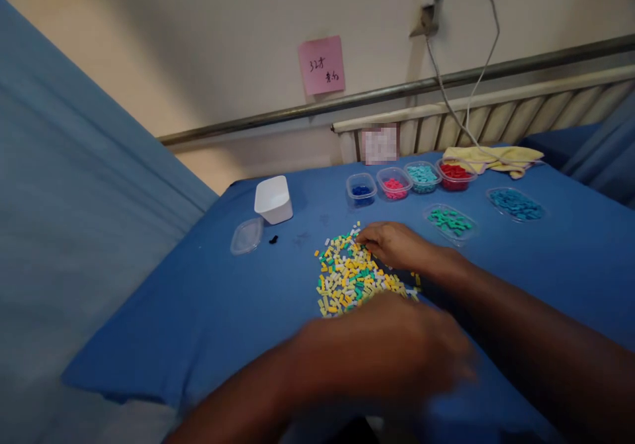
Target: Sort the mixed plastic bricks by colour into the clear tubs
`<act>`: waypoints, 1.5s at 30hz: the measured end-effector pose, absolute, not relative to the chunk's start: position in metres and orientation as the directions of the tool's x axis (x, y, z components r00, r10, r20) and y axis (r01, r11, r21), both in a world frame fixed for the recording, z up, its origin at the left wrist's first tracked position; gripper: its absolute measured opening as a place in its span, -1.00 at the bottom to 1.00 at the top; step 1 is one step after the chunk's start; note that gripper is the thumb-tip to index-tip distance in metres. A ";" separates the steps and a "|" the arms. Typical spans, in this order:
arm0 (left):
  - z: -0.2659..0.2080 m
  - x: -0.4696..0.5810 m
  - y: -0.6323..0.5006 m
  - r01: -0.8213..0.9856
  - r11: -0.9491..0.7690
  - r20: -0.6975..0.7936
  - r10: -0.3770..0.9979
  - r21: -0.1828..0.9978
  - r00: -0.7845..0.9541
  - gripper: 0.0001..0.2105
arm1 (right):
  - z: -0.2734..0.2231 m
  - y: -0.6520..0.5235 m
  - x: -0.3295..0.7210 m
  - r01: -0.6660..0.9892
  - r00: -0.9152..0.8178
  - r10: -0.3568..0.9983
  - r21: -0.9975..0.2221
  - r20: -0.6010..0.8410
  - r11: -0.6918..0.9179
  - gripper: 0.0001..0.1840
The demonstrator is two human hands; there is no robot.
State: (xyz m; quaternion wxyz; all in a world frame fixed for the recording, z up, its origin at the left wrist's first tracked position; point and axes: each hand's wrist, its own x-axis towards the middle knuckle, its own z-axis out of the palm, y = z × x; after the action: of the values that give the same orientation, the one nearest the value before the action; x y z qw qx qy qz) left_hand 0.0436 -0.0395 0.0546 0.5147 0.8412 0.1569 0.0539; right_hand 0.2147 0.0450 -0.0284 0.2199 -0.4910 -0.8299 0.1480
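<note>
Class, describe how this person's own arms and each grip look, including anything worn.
The left forearm and right forearm look bare, tapering toward the wrists; no watch, bracelet or clear sleeve shows. The left grip and right grip are ungloved hands. Blur hides finer detail on the left, so rings there cannot be judged.

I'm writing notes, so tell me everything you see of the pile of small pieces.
The pile of small pieces is a loose scatter, oblong and plastic-looking, in yellow, orange, green and whitish, lying on blue cloth. The right hand's grip appears to touch its far right side; the blurred left hand's grip hides its near edge.
</note>
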 end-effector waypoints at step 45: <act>0.027 -0.069 0.070 0.680 -0.667 -0.133 0.677 0.305 0.724 -0.77 | -0.023 0.012 0.224 0.667 -0.377 0.886 -0.584 0.271 0.463 -0.81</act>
State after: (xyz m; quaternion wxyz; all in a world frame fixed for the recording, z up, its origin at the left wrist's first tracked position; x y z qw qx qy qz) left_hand -0.0691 0.0703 0.0271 0.1686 0.9129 0.3718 -0.0042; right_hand 0.2243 0.0121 -0.0226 0.2832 -0.4809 -0.8069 0.1933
